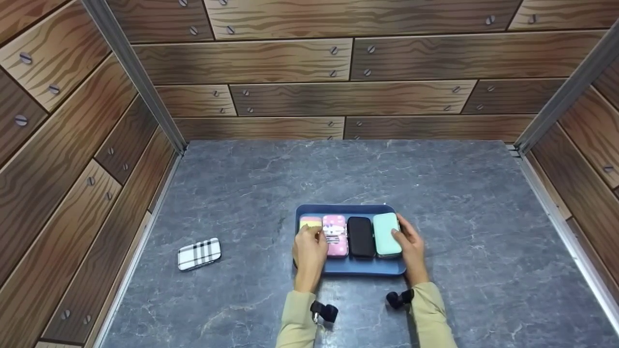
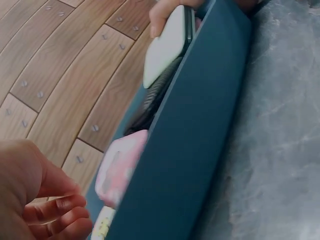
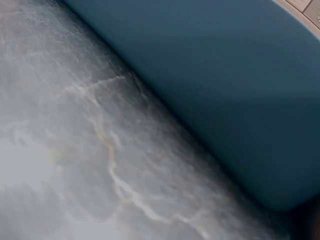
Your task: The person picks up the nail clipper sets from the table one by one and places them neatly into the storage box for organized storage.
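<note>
A blue tray [image 1: 358, 268] holds a row of small rectangular cases. My left hand [image 1: 310, 249] is over the yellow-and-pink case [image 1: 310, 221] at the tray's left end, partly covering it. In the left wrist view its fingers [image 2: 62, 212] are loosely bent, with nothing visible between them. Beside it lie a pink case [image 1: 338, 248] with a white cartoon figure and a black case [image 1: 361, 237]. At the right end my right hand [image 1: 411, 244] grips a mint green case [image 1: 386, 232], thumb on its top; its other fingers are partly hidden along the tray's edge.
A black-and-white plaid case [image 1: 199, 253] lies apart on the grey marbled table [image 1: 242, 193], left of the tray. Wood-patterned panels [image 1: 290, 60] stand behind and at both sides. Each wrist carries a small black device [image 1: 325, 311].
</note>
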Demonstrator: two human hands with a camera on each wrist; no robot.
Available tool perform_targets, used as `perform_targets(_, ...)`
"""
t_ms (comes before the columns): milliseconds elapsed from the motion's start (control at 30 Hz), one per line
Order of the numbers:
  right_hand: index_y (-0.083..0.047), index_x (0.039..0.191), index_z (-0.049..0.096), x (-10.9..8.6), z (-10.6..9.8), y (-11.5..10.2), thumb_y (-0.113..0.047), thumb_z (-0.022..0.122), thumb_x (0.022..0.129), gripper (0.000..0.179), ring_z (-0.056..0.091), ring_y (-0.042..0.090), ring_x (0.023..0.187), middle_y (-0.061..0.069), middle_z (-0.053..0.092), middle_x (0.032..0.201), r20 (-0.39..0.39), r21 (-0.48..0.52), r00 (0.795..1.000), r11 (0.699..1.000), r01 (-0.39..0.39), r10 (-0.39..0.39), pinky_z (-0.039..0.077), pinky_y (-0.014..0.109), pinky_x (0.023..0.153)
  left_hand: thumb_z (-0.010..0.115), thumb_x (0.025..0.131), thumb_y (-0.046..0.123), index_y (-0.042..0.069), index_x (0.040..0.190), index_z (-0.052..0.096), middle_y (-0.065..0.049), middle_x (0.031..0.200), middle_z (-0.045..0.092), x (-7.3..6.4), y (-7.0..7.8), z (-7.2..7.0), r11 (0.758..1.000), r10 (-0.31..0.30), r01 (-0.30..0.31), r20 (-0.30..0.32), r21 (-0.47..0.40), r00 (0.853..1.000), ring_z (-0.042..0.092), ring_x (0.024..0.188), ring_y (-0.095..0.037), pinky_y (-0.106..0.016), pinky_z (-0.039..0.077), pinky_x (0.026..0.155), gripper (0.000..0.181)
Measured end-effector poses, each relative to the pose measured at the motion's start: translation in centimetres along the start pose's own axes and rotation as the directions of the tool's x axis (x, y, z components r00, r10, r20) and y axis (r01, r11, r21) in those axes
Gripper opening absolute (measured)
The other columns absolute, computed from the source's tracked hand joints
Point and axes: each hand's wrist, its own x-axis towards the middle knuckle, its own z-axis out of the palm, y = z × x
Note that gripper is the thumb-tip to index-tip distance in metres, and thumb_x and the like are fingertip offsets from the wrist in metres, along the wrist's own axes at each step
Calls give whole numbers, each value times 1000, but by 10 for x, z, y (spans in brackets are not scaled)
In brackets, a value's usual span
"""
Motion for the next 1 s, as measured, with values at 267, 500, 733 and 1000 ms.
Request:
perform_targets(267,5,145,46,4,0,1,-1,59,96,51,32,26,145,21,40,152,-16,26,999,999,39,-38,36,19,108,73,78,-4,2,79,75,-4,72,63,11,7,-12,985,36,-50,-87,-168,996,60,64,-19,-29,51,58,6)
perform_targets(500,5,144,47,3,2,4,0,61,95,51,33,26,144,20,41,152,-27,37,999,999,29,-28,39,19,106,75,79,0,0,87,75,-5,76,63,16,13,-23,959,-76,59,-50,-279,996,62,69,-21,-28,51,63,8)
perform_targets(733,2,145,47,2,0,4,-1,58,96,50,32,24,145,17,41,153,-6,20,1000,1000,23,-23,37,21,109,75,79,4,-2,111,70,-9,88,62,21,20,-38,921,-186,167,-21,-352,982,60,72,-14,-33,53,66,32)
perform_targets(1000,-2,149,43,1,-1,0,-6,58,98,53,28,21,147,12,38,156,33,6,999,1000,-6,6,31,23,113,73,83,9,-2,128,60,-12,104,62,25,20,-54,894,-283,248,-40,-372,958,63,85,-26,-38,52,71,48)
